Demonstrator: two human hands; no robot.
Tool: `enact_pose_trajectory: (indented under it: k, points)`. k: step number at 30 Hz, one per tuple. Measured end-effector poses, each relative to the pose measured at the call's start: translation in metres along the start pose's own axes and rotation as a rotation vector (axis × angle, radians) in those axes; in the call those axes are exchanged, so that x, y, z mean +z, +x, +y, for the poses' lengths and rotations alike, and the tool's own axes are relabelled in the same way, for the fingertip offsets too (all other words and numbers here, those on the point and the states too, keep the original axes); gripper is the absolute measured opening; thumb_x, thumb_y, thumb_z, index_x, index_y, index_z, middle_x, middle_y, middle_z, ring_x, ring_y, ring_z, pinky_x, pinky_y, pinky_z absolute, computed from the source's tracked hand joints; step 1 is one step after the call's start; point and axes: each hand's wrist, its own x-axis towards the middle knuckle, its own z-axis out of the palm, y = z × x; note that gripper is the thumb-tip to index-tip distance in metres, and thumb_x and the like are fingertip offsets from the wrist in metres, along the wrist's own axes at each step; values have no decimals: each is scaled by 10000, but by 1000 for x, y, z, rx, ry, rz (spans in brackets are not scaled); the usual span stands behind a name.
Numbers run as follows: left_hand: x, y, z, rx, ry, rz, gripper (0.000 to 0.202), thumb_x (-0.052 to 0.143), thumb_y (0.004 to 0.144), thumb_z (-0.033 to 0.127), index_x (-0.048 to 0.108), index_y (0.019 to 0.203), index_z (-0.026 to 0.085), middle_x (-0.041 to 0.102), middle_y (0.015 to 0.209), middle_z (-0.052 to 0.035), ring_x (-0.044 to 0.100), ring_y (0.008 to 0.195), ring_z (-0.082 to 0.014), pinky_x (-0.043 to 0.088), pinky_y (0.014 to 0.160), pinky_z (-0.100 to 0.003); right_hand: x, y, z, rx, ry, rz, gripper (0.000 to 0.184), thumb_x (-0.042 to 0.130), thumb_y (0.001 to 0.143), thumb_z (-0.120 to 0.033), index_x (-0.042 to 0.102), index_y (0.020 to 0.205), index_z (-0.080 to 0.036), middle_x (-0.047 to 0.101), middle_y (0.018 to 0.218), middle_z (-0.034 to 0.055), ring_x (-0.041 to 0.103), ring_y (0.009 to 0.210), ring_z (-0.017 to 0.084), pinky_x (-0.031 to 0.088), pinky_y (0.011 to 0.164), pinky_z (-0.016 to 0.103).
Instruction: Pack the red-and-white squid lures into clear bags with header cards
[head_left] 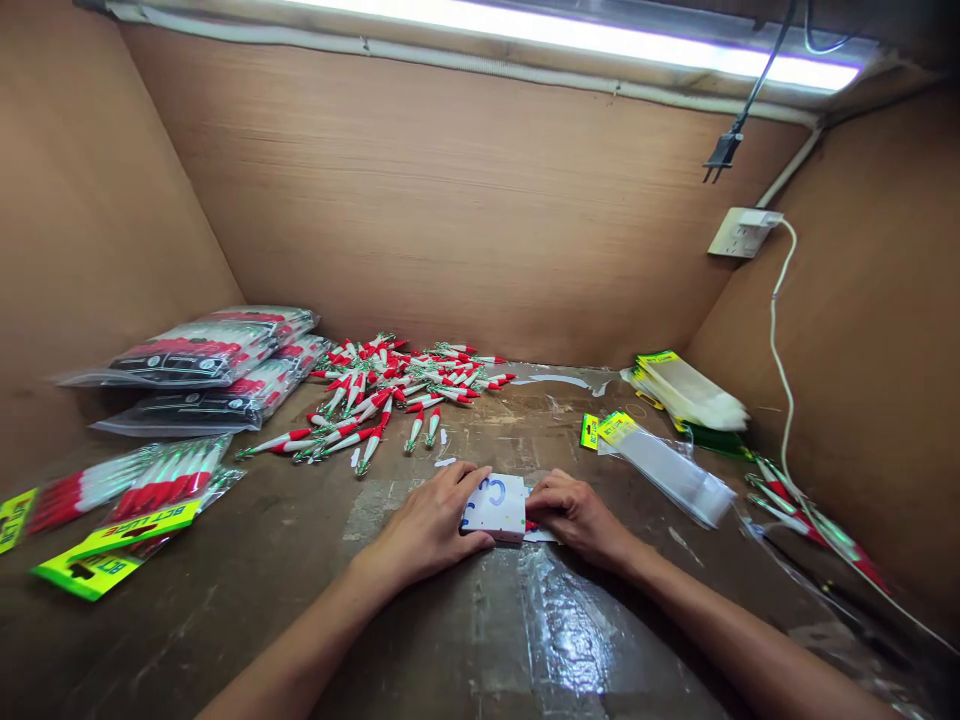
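Note:
My left hand (429,518) is wrapped around the left side of a small white paper box (496,508) with blue letters and coloured dots, low over the table. At the box's right end, the fingers of my right hand (579,512) are bent and pressed together. Red ends of fishing lures (532,525) peek out between the box and those fingers; the rest of them is hidden. Beyond both hands lies a loose pile of red-and-white fishing lures (375,390) with green hooks.
Filled clear bags (195,350) are stacked at the back left. Packed lures with yellow-green header cards (127,540) lie nearer. On the right are plastic sleeves (667,470), another sleeve stack (697,390), and more lures beside a white cable (784,380). A plug (724,150) hangs above.

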Motion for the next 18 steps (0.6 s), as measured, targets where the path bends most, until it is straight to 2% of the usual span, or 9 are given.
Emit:
enact_pose_trajectory:
  k: [3,5,7,9,11,14,16,18]
  points:
    - [0,-2,-1,1,-8,-5,785,743,773,416,397,1467,299,448,1461,-97,511,1267,-310,429,1066,-445,-13,2,2,17,56,-67,140,655,905,-259,768,987,-263,725,983,42,640,946,211,486,845,319]
    - [1,-4,-2,-2,-14,-4,824,740,772,429,363,1491,288,413,1493,-107,486,1298,-320,421,1080,-456,-26,12,6,66,53,-81,150,663,888,-270,765,994,-239,730,976,46,665,892,205,506,797,303]
    - [2,-5,-4,2,-18,-10,868,740,769,445,321,1513,285,389,1517,-104,455,1332,-324,403,1101,-465,-36,35,11,93,-42,-20,160,623,907,-272,765,951,-214,735,904,45,672,806,191,504,727,283]
    - [3,-6,-5,12,-13,-23,886,735,771,451,297,1524,291,374,1535,-94,416,1367,-327,383,1121,-472,-35,72,12,12,-225,31,194,572,933,-245,758,959,-194,738,909,59,667,805,186,493,717,274]
    - [3,-6,-5,16,0,-36,885,729,773,455,293,1527,293,359,1548,-93,393,1385,-333,372,1130,-477,-21,115,10,-172,-440,-18,247,515,949,-176,728,1075,-174,733,972,79,658,830,176,488,730,264]
    - [2,-8,-4,2,20,-51,873,717,779,486,307,1524,291,358,1548,-104,401,1379,-346,368,1131,-491,14,175,3,-312,-528,-82,285,545,898,-98,714,1105,-196,718,1027,83,626,926,200,470,776,280]
    - [2,-9,-4,-5,24,-56,881,719,775,510,308,1524,294,365,1542,-107,416,1368,-350,372,1127,-499,35,204,-1,-399,-578,-137,260,566,876,-82,722,1045,-203,709,1015,85,602,937,211,458,778,289]
    - [2,-9,-5,-1,21,-55,913,738,757,519,297,1527,305,370,1539,-100,423,1361,-346,381,1121,-498,47,222,-2,-479,-628,-188,204,574,877,-89,718,977,-194,702,985,89,588,920,212,454,778,297]
